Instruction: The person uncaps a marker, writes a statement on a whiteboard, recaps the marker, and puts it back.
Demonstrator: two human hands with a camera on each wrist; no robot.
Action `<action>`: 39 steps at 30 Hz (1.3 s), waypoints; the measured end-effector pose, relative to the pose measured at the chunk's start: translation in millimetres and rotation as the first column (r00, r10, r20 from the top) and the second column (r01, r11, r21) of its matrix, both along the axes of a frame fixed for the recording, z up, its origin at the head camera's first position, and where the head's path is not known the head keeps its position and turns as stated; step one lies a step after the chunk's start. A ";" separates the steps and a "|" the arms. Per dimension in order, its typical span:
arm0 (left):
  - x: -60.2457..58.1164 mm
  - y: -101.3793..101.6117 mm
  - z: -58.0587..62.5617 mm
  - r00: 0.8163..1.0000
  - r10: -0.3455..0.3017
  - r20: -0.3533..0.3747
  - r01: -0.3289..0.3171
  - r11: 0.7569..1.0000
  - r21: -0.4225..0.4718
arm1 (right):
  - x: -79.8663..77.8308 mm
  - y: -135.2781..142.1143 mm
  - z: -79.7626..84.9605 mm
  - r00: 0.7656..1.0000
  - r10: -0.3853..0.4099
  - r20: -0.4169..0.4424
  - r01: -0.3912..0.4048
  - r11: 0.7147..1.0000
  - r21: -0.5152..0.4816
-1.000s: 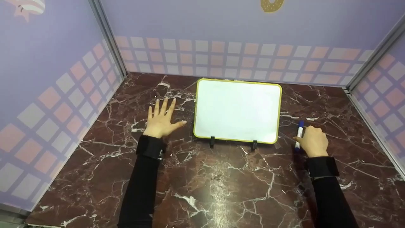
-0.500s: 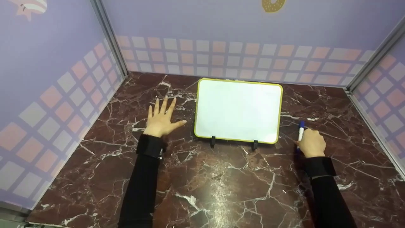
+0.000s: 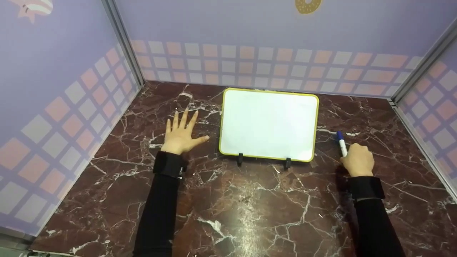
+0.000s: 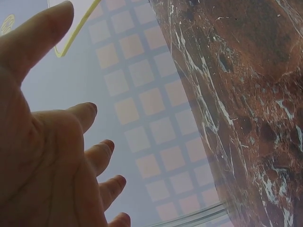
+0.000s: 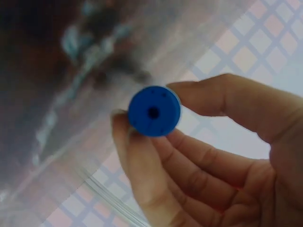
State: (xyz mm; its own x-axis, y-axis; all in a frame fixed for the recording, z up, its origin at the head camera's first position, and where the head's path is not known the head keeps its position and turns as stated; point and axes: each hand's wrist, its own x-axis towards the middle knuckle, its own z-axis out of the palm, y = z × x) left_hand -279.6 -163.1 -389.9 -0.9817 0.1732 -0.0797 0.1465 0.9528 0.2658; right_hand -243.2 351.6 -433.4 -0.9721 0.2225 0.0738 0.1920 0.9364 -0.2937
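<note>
A marker (image 3: pixel 342 144) with a white barrel and blue cap is pinched in my right hand (image 3: pixel 358 160), right of the whiteboard. Its capped end points away from me and a little left; the rear part is hidden by the hand in the head view. The right wrist view looks straight at the marker's round blue end (image 5: pixel 154 111), held between thumb and fingers. My left hand (image 3: pixel 181 138) is spread, fingers straight, left of the whiteboard and holding nothing. The yellow-framed whiteboard (image 3: pixel 269 125) has a blank white face and rests on two black stand feet (image 3: pixel 240 159).
Under everything is a dark red marbled tabletop (image 3: pixel 228 207) with white veins. Purple panels with pink and grey squares close it in at the back (image 3: pixel 228 28), left (image 3: pixel 53 71) and right. Metal posts (image 3: pixel 123 39) stand at the corners.
My right hand has taken hold of the marker, which lay beside it a second ago. The marker has turned, its capped end now leaning left. The left hand stays nearly still.
</note>
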 end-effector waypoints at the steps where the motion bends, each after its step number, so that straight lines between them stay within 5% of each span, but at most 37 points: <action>1: 0.1 0.2 0.4 1.000 0.000 -0.001 0.000 1.000 -0.002 | 1.3 0.8 2.1 1.000 -0.009 -0.025 0.009 1.000 -0.004; 10: 1.1 3.3 2.8 1.000 -0.005 -0.009 0.005 1.000 -0.005 | 9.2 -11.9 22.7 0.953 -0.024 -0.301 0.021 1.000 -0.015; 16: 0.3 9.6 6.8 0.998 -0.035 -0.061 0.035 0.999 0.006 | 16.2 -44.5 36.4 0.874 0.061 -0.482 -0.075 0.997 -0.009; 21: 0.7 20.5 14.2 0.976 -0.138 -0.169 0.138 0.990 -0.011 | 21.7 -74.4 39.6 0.807 0.162 -0.568 -0.168 0.985 0.043; 25: 7.1 37.0 22.5 0.920 -0.245 -0.306 0.254 0.967 -0.011 | 25.9 -93.4 38.1 0.772 0.248 -0.585 -0.243 0.966 0.088; 30: 21.4 73.0 29.2 0.812 -0.393 -0.432 0.419 0.907 -0.040 | 32.7 -114.8 32.8 0.743 0.341 -0.576 -0.313 0.938 0.151; 35: 33.6 104.1 20.9 0.694 -0.497 -0.521 0.552 0.832 -0.060 | 41.5 -134.9 28.3 0.714 0.411 -0.567 -0.365 0.909 0.199; 39: 36.0 116.7 7.8 0.642 -0.523 -0.561 0.594 0.801 -0.066 | 48.2 -146.9 27.6 0.701 0.454 -0.550 -0.398 0.889 0.227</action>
State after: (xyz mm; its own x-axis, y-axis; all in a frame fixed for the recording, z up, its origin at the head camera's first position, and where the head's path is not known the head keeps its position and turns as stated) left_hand -243.6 -46.3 -382.1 -0.5660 0.6750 0.4733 0.7891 0.6098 0.0740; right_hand -195.0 204.8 -405.8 -0.7267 -0.2389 0.6440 -0.4115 0.9022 -0.1296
